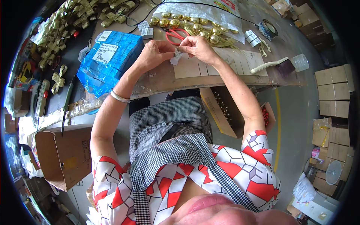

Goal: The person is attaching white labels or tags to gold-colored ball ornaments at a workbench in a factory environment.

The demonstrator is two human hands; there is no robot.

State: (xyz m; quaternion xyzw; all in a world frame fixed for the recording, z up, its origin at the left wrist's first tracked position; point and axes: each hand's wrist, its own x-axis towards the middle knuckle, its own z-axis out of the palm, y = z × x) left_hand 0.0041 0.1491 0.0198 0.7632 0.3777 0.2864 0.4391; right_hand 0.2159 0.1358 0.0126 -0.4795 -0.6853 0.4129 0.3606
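We see our left hand [155,52] and right hand [197,47] each pinching one small white tag [176,58] just above the desk [225,77] edge; a firm, steady grip near its edges seems wise.

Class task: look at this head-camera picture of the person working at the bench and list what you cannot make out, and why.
- Small white piece between both hands: fingers cover most, too small to identify.
- Red scissors: handles show, the rest behind the hands.
- Open carton's contents under the bench: shadowed, partly hidden by the right arm.
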